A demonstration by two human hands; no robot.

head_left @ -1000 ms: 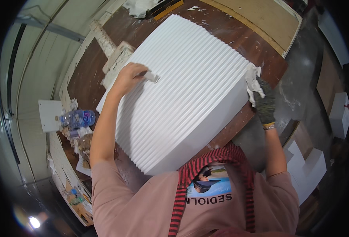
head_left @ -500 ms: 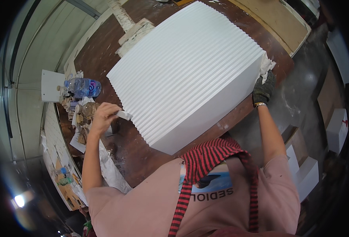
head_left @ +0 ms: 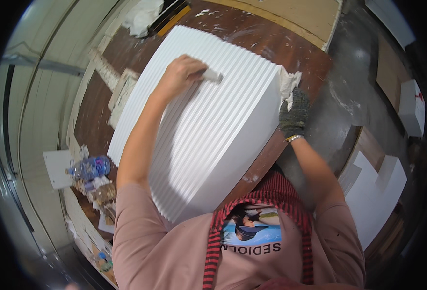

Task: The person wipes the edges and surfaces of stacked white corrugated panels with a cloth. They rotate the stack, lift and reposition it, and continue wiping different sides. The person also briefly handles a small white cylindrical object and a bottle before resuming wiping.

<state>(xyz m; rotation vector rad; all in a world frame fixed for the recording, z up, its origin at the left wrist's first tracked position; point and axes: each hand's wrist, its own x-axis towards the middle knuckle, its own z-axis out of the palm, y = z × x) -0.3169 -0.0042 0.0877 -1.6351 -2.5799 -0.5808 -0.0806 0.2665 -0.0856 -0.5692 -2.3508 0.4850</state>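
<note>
A large white ribbed panel [head_left: 232, 89] with a plain white side lies across the brown table [head_left: 264, 157]. Over its ribbed top, my bare left hand [head_left: 180, 75] pinches a small whitish block [head_left: 213, 76], whose far end is against or just above the ridges; I cannot tell which. My right hand [head_left: 294, 113], in a dark grey knit glove, is at the panel's right end. Its fingers are closed on a crumpled white cloth [head_left: 289, 87] that touches the panel's corner.
On the left edge stand a clear plastic bottle [head_left: 91, 167] and a jar [head_left: 106, 192] among clutter. Behind the panel lie a putty-crusted piece [head_left: 121, 94] and a white plastic bag [head_left: 143, 18]. White boxy pieces [head_left: 375, 203] stand on the floor at right.
My left hand has swung from the panel's near left edge up over its ribbed top, carrying the block. My right hand stays at the corner with the cloth; the view has shifted.
</note>
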